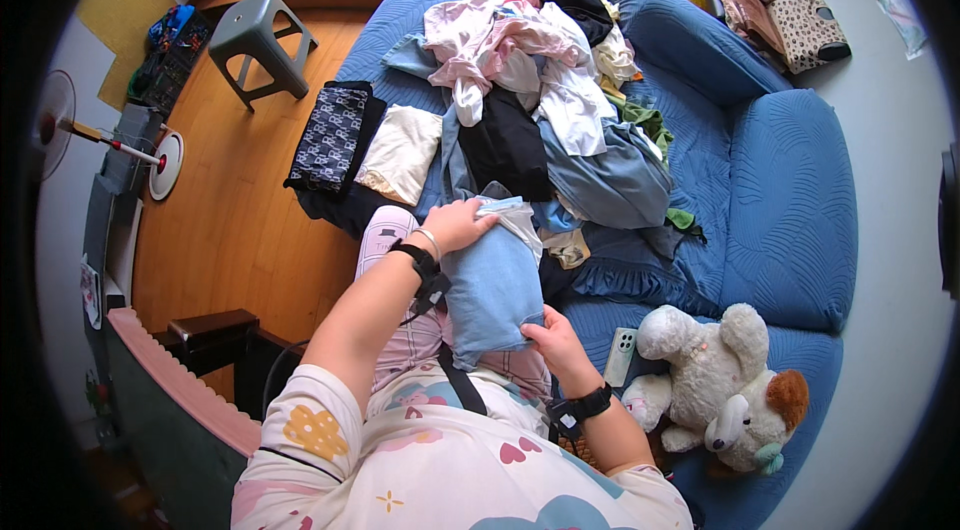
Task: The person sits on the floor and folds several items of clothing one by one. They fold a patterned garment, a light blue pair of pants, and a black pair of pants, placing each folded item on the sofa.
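A folded light-blue denim garment lies across my lap. My left hand rests at its far edge, where white and pale-blue fabric shows, with thumb and fingers on the cloth. My right hand pinches the garment's near right corner between thumb and fingers. Beyond it a loose heap of clothes covers the blue sofa: a pink-and-white shirt, black cloth and a blue-grey garment. Left of the heap lie a folded cream garment and a folded dark patterned garment.
A plush dog and a phone lie on the sofa at my right. A grey plastic stool stands on the wooden floor at the left, near a fan. A dark wooden armrest is at the lower left.
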### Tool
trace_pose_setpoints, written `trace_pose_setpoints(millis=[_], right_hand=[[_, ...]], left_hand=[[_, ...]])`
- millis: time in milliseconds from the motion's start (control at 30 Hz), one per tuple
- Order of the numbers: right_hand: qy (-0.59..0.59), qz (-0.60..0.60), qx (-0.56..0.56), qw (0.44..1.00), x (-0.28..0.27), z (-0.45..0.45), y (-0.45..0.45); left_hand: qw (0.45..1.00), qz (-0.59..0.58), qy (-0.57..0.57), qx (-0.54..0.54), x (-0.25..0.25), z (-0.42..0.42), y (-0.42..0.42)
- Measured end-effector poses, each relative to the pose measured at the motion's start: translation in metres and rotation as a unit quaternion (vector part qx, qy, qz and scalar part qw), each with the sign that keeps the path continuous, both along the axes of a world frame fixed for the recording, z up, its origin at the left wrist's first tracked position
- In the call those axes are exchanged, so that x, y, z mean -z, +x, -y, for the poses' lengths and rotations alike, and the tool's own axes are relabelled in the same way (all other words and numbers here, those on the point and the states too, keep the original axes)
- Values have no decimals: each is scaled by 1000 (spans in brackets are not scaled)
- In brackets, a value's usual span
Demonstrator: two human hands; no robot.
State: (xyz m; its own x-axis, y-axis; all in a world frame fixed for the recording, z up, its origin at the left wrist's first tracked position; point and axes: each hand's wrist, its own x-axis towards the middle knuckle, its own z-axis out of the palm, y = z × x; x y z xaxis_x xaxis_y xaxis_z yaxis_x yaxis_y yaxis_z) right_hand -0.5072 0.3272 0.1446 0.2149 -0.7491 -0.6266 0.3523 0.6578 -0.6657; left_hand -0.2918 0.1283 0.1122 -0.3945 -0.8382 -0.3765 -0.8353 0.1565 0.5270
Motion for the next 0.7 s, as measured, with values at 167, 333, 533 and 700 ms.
trace_pose_setpoints(millis=[167,333,533,700], right_hand=[[-57,-163,-31,984,21,8,-2],[-60,-166,-15,984,37,54,3],[-16,-6,-67,998,19,82,9],[-102,-22,-43,994,22,65,11]], left_hand=[[999,-10,41,-19,10,5,32],[997,20,-72,-11,28,8,32],[861,-319,163,-361,69,-53,37],[665,-502,441,-334,8,-91,44]])
